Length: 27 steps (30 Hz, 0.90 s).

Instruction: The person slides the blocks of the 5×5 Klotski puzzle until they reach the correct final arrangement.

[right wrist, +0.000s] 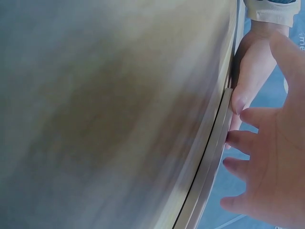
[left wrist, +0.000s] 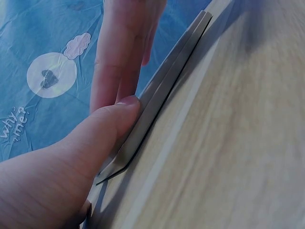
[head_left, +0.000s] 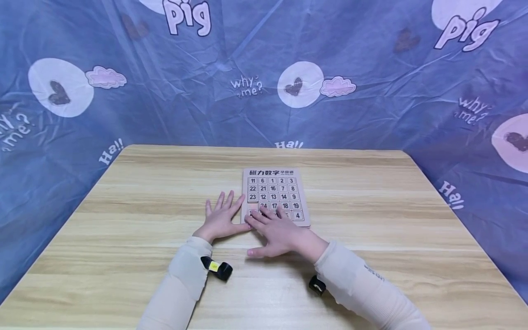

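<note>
A sliding number puzzle [head_left: 270,173] lies flat on the table, its square tiles in rows. At the left of its fourth row a pinkish slot [head_left: 252,207] shows no tile. My left hand [head_left: 222,221] spreads beside the puzzle's left edge; in the left wrist view its thumb [left wrist: 125,110] rests along the board's edge [left wrist: 157,90]. Over the bottom row reaches my right hand [head_left: 280,233], fingers apart and slightly bent, covering several tiles. Its index fingertip is near the lower left corner. In the right wrist view, the right fingertips [right wrist: 236,164] are at the board's face.
The wood-grain table [head_left: 392,220] extends around the puzzle on all sides. Blue printed cloth [head_left: 185,114] hangs behind and beside it. Black wrist cameras [head_left: 224,271] are strapped over the light sleeves [head_left: 181,279].
</note>
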{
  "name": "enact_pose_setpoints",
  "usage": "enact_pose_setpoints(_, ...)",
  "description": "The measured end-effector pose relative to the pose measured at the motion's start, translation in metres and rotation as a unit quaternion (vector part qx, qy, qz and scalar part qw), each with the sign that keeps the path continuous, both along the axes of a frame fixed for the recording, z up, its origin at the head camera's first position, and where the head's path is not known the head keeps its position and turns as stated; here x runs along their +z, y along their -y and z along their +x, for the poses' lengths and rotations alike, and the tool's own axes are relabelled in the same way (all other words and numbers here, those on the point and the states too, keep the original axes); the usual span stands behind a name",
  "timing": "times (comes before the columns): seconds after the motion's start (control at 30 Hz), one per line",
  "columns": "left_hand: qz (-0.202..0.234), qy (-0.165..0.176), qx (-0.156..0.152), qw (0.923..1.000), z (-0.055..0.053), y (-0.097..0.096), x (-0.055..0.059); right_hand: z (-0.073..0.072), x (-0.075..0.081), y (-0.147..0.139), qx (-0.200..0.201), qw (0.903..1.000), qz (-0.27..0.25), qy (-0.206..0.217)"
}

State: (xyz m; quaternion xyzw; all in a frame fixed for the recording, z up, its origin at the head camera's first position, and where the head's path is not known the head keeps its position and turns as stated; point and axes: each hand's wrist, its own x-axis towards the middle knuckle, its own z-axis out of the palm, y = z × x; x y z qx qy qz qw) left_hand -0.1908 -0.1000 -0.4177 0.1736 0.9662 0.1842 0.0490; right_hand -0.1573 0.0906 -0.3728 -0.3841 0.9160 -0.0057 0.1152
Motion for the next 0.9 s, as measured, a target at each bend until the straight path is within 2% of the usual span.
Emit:
enact_pose_setpoints(0.6,-0.002,-0.003,0.002,1.0,0.001,0.0,0.0,0.008,0.0,-0.002,0.013,0.9999,-0.003,-0.005)
enact_pose_setpoints(0.9,0.005,0.003,0.008,1.0,0.001,0.0,-0.001,0.006,0.009,-0.025,-0.022,0.9993,-0.028,-0.01)
